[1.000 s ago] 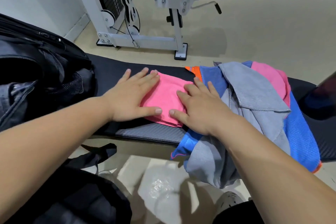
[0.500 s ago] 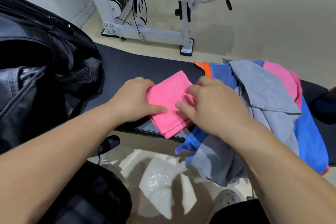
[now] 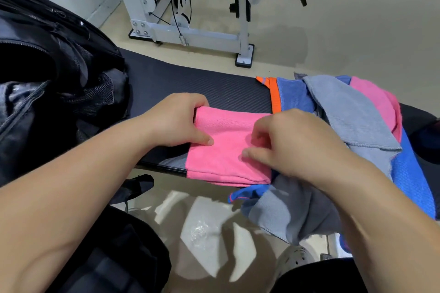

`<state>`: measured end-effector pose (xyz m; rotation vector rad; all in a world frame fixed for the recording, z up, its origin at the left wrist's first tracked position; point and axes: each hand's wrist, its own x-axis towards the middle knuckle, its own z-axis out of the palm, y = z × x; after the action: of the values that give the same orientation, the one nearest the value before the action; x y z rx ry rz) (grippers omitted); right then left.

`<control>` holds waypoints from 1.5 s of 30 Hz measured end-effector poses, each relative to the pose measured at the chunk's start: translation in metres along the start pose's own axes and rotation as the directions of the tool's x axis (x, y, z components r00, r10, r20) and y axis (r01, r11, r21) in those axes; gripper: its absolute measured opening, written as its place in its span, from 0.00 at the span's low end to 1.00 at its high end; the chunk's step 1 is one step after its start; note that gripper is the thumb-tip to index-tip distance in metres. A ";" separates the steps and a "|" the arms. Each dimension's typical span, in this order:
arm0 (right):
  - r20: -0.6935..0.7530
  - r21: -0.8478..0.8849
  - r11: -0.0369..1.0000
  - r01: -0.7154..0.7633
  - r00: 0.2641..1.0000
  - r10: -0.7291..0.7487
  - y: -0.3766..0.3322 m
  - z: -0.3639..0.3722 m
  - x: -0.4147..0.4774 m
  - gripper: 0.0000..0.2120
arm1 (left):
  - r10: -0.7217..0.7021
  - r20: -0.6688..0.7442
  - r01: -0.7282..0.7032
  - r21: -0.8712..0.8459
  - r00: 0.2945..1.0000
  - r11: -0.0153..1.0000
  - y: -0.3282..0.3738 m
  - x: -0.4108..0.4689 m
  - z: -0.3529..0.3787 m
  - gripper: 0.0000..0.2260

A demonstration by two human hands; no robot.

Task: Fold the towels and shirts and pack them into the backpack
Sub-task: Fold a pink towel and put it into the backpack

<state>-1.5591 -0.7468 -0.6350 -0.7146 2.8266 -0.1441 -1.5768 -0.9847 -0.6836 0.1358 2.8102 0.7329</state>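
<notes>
A folded pink towel lies at the near edge of the black bench, partly overhanging it. My left hand grips its left edge, fingers curled under and thumb on top. My right hand holds its right edge with curled fingers. To the right is a heap with a grey towel, a blue shirt with orange trim and another pink cloth. The black backpack stands open at the left end of the bench.
A white weight machine frame stands on the beige floor beyond the bench. Another black bag sits below on the left. A grey perforated shoe shows near the bottom, under the hanging cloth.
Both hands went from pressing flat on the pink towel to curling round its side edges. The towel has been drawn nearer, over the bench's front edge.
</notes>
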 end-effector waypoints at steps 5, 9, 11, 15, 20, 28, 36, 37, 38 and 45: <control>-0.040 0.111 0.994 -0.023 0.999 0.028 0.018 0.018 0.030 0.51 | 0.095 0.060 -0.099 0.077 0.994 0.992 0.010 0.003 0.000 0.40; 0.088 0.119 0.993 -0.019 0.996 0.008 0.023 0.023 0.044 0.55 | 0.065 0.100 -0.084 0.200 0.993 0.976 0.023 0.005 0.003 0.47; 0.102 0.069 0.998 -0.009 0.995 0.002 0.021 0.020 0.045 0.47 | 0.062 0.069 -0.080 0.305 0.996 0.949 0.030 0.004 0.005 0.41; 0.116 0.016 0.998 0.063 0.991 -0.064 0.017 0.016 0.041 0.25 | 0.181 -0.011 -0.155 0.466 0.983 0.871 0.039 -0.001 0.006 0.16; -0.139 -0.029 0.998 0.058 0.988 -0.062 0.014 0.031 0.047 0.05 | 0.375 -0.152 -0.256 0.498 0.915 0.828 0.027 0.004 0.010 0.12; -0.303 0.156 0.987 0.039 0.953 0.011 0.012 0.035 0.052 0.19 | 0.305 -0.327 -0.144 0.435 0.894 0.889 0.013 0.012 0.021 0.07; -0.173 0.198 0.963 0.184 0.973 -0.150 0.014 0.032 0.006 0.39 | 0.360 -0.134 -0.325 0.224 0.923 0.919 0.001 -0.008 0.016 0.33; -0.160 0.208 0.961 0.183 0.975 -0.151 0.015 0.034 0.002 0.39 | 0.375 -0.099 -0.346 0.226 0.922 0.910 0.001 -0.015 0.014 0.36; -0.154 0.218 0.959 0.183 0.976 -0.151 0.016 0.036 -0.002 0.39 | 0.379 -0.069 -0.353 0.239 0.923 0.904 0.001 -0.021 0.014 0.40; -0.170 0.178 0.948 0.264 0.957 -0.235 0.020 0.050 -0.013 0.32 | 0.326 0.191 -0.378 0.420 0.926 0.825 -0.015 -0.045 0.028 0.50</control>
<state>-1.5450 -0.7251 -0.6836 -1.0514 2.7886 -0.5349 -1.5263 -0.9912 -0.7056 0.7716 2.8200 0.1060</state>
